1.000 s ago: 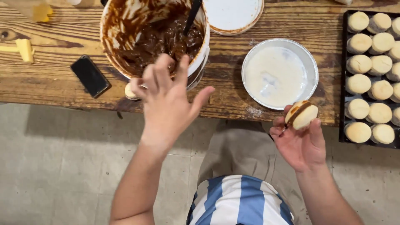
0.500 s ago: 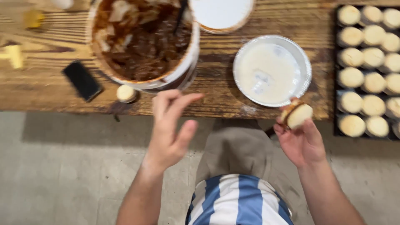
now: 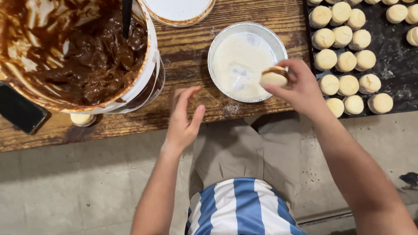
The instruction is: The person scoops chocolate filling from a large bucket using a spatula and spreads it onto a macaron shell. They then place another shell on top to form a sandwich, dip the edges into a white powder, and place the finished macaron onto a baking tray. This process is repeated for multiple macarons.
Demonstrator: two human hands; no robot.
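Sandwich cookie [image 3: 273, 77] sits pinched in the right hand [image 3: 300, 89], thumb under and fingers over, held just above the near rim of the foil dish [image 3: 217, 41] of white liquid/glaze. Judgement: keep grip light on the edges so the halves don't slide on the brown filling, keep it level over the dish so drips land inside, not on the counter [image 3: 183, 52].

Left hand [image 3: 183, 119] is empty, fingers spread loose, hovering at the counter edge w/o touching anything. Left of it a single pale cookie [image 3: 82, 119] lies by the base of the big bucket [image 3: 150, 65] of brown spread, utensil handle [image 3: 126, 17] stuck in it; dark phone [image 3: 19, 109] at far left. Farther back: white lid [image 3: 178, 11]; dark tray [image 3: 396, 56] of plain cookie rounds at right.

Vs 0.5 s ago: right hand has gone from below the counter edge up to the dish; left hand has dropped lower, fingers more relaxed; camera view is closer in.
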